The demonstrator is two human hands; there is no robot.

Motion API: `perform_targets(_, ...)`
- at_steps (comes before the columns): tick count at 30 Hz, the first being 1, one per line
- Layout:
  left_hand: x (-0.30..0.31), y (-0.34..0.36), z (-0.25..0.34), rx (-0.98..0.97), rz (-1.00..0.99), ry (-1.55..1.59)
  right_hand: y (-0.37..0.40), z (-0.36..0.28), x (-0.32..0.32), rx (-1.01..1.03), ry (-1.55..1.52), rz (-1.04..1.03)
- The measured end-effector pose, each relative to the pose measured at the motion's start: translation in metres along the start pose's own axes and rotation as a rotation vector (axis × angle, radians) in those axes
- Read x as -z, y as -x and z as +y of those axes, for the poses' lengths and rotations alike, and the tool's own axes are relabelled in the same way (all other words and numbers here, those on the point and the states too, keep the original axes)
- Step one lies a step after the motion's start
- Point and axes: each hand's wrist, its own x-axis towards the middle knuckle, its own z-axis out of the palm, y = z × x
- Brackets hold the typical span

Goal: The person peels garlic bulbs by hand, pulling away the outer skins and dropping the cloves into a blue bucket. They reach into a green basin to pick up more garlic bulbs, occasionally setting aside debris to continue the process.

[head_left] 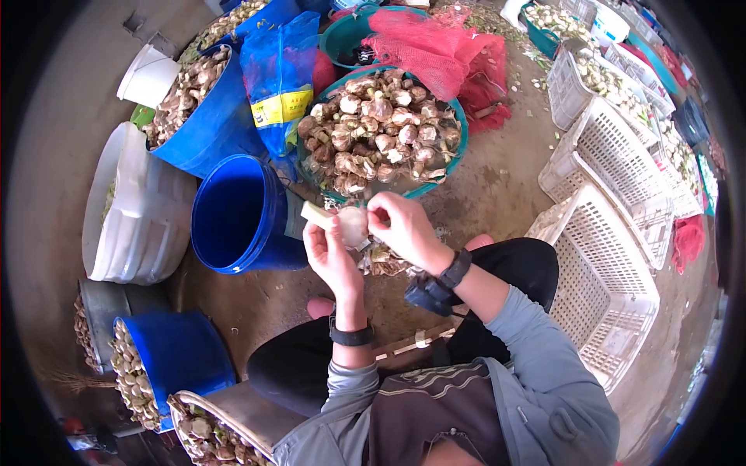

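A pale, mostly white garlic bulb [353, 225] with a thick cut stem pointing up and left is held in front of my knees. My left hand [330, 252] is closed around its left side and stem. My right hand [408, 233] pinches at the bulb's right edge; whatever thin skin lies between those fingertips is too small to make out. Below the bulb, loose peelings [385, 262] lie on the floor. Just beyond my hands stands a green tub [460, 155] of brownish, unpeeled garlic bulbs [381, 128] sitting in water.
An upright blue bucket [233, 213] stands left of my hands, beside a white barrel [144, 217]. Another blue bucket [221, 116] of bulbs leans behind it. White plastic crates [598, 287] line the right side. Red mesh sacks [435, 50] lie behind the tub.
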Motion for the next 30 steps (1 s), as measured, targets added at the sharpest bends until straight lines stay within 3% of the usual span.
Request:
perform_targets(2, 0.011, -0.007, -0.001, 0.131, -0.070, 0.294, -0.004, 0.017, 0.007, -0.091, 0.059, -0.016)
perform_targets(3, 0.016, -0.010, -0.001, 0.196, -0.061, 0.355, -0.005, 0.032, 0.009, -0.028, 0.386, -0.043)
perform_targets(4, 0.020, -0.011, -0.001, 0.186, -0.061, 0.346, -0.003, 0.044, 0.008, -0.018, 0.329, -0.034)
perform_targets(6, 0.023, -0.015, -0.002, 0.231, -0.029, 0.397, -0.005, 0.026, 0.001, -0.123, -0.193, -0.068)
perform_targets(7, 0.023, -0.015, -0.002, 0.234, -0.036, 0.388, -0.007, 0.016, -0.001, -0.192, -0.339, -0.182)
perform_targets(10, 0.015, -0.008, -0.002, 0.182, -0.164, 0.314, -0.004, 0.012, -0.009, -0.248, -0.338, -0.138)
perform_targets(12, 0.009, -0.009, 0.001, 0.292, -0.125, 0.528, -0.007, 0.020, 0.006, -0.143, -0.099, -0.046)
perform_targets(13, 0.008, -0.011, 0.005, 0.350, -0.084, 0.610, -0.004, 0.046, 0.004, -0.049, 0.196, -0.055)
perform_targets(14, 0.008, -0.013, 0.009, 0.405, -0.043, 0.691, 0.002, 0.064, 0.008, -0.040, 0.439, -0.265)
perform_targets(16, 0.017, -0.022, 0.004, 0.443, -0.083, 0.740, 0.008, 0.054, 0.006, 0.153, 0.572, -0.280)
perform_targets(18, 0.023, -0.026, -0.004, 0.493, -0.111, 0.794, -0.007, 0.027, -0.007, 0.116, -0.148, -0.216)
perform_targets(20, 0.025, -0.025, -0.009, 0.527, -0.230, 0.867, -0.014, -0.009, -0.005, -0.123, -0.529, -0.319)
perform_targets(22, 0.023, -0.022, -0.012, 0.542, -0.230, 0.931, -0.004, -0.004, -0.010, -0.117, -0.291, -0.291)
perform_targets(24, 0.017, -0.024, -0.010, 0.639, 0.072, 0.733, 0.016, 0.003, -0.017, 0.217, -0.020, -0.292)
perform_targets(25, 0.024, -0.026, -0.019, 0.604, 0.027, 0.687, 0.026, 0.003, -0.015, 0.113, 0.086, -0.449)
perform_targets(26, 0.023, -0.025, -0.014, 0.541, 0.013, 0.682, 0.023, 0.007, -0.012, 0.106, 0.096, -0.445)
perform_targets(28, 0.037, -0.049, -0.018, 0.152, -0.102, 0.292, 0.002, 0.028, 0.002, 0.046, 0.486, -0.847)
perform_targets(29, 0.040, -0.066, -0.011, -0.085, 0.065, -0.072, -0.012, 0.047, 0.007, 0.020, 0.556, -0.710)
perform_targets(30, 0.055, -0.091, -0.004, -0.183, 0.143, -0.316, -0.032, 0.072, 0.010, 0.002, 0.623, -0.570)
